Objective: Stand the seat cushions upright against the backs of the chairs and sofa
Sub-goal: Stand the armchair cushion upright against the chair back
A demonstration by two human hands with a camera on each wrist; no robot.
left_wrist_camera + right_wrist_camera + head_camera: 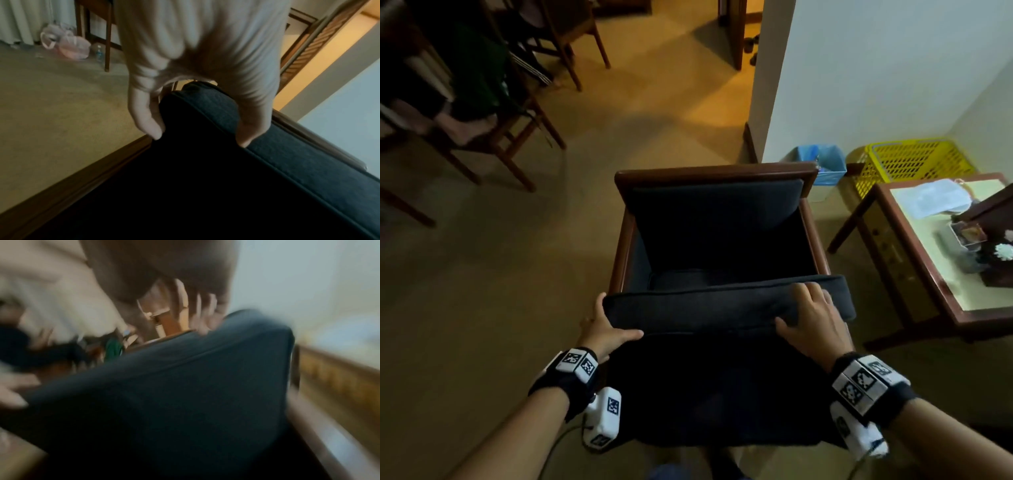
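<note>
A dark seat cushion [722, 377] is lifted off the seat of a wooden armchair [722, 173], tilted with its upper edge level with the chair's front. My left hand [602, 329] grips the cushion's upper left corner [205, 104], thumb on the near face and fingers behind. My right hand [815, 322] grips the upper edge near the right corner, fingers over the top and thumb on the near face. The chair's dark back cushion [715, 202] stands against the chair back. The right wrist view is blurred; it shows the cushion [174, 394] below the hand.
A wooden side table [928, 274] with papers and small items stands close on the right. A yellow basket [914, 164] and a blue bin [825, 164] sit behind the chair by the wall. Wooden dining chairs [493, 113] stand at far left, across open carpet [482, 274].
</note>
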